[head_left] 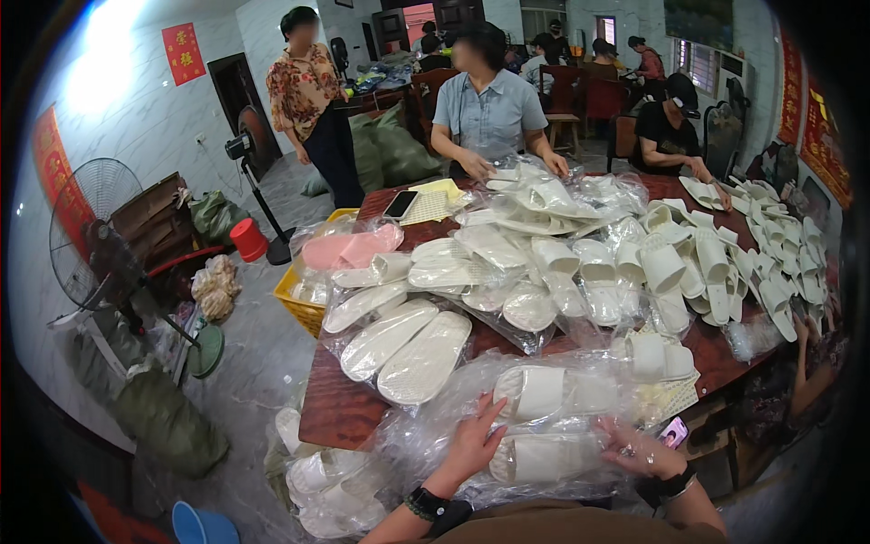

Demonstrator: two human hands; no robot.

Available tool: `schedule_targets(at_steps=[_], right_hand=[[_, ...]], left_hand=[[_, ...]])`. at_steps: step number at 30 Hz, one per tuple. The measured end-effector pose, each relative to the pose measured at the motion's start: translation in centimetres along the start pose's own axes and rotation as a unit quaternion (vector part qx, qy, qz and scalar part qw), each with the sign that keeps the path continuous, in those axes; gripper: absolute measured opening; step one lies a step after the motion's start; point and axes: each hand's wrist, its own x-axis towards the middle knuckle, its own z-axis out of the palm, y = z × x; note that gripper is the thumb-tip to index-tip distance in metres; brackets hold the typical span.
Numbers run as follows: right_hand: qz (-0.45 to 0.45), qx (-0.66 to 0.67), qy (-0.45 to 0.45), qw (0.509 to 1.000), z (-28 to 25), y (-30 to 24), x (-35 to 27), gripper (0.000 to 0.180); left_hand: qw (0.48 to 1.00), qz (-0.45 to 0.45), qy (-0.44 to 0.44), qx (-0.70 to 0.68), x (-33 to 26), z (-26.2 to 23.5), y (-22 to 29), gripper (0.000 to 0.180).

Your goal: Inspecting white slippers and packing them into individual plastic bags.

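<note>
A pair of white slippers lies side by side in a clear plastic bag (426, 444) in front of me. The upper one is the far slipper (594, 396), the lower one the near slipper (544, 456). My left hand (473, 444) rests on the bag by their left ends, fingers stretched out and touching the film. At their right ends is my right hand (642, 451), its fingers apart and partly covered by shiny film. Just beyond it sit another white slipper (657, 355) and a yellow patterned sheet (666, 399).
Bagged white slippers (535, 263) and a pink pair (353, 247) crowd the red table (340, 399). Loose slippers (779, 245) are heaped at right, a phone (401, 205) at far left. Co-workers sit across and at right. A yellow crate (304, 304) and a fan (100, 236) stand left.
</note>
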Motion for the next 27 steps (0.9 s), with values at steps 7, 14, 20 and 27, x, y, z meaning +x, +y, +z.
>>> schedule_targets(at_steps=[7, 14, 20, 27], right_hand=[[0.060, -0.224, 0.159, 0.960, -3.2, -2.0, -1.4, 0.074], [-0.066, -0.152, 0.115, 0.979, -2.6, -0.6, -0.8, 0.040], [-0.123, -0.205, 0.124, 0.963, -1.5, 2.8, 0.9, 0.042], [-0.097, -0.204, 0.105, 0.969, -2.2, 1.0, 1.5, 0.041]], left_hand=[[1.000, 0.017, 0.000, 0.016, 0.2, -0.2, 0.6, 0.054], [0.999, -0.009, 0.015, 0.030, 0.3, -0.2, 0.9, 0.054], [0.999, 0.029, 0.006, 0.041, 0.6, 0.2, 0.3, 0.054], [0.999, 0.025, 0.022, 0.040, 0.4, -0.5, 0.3, 0.054]])
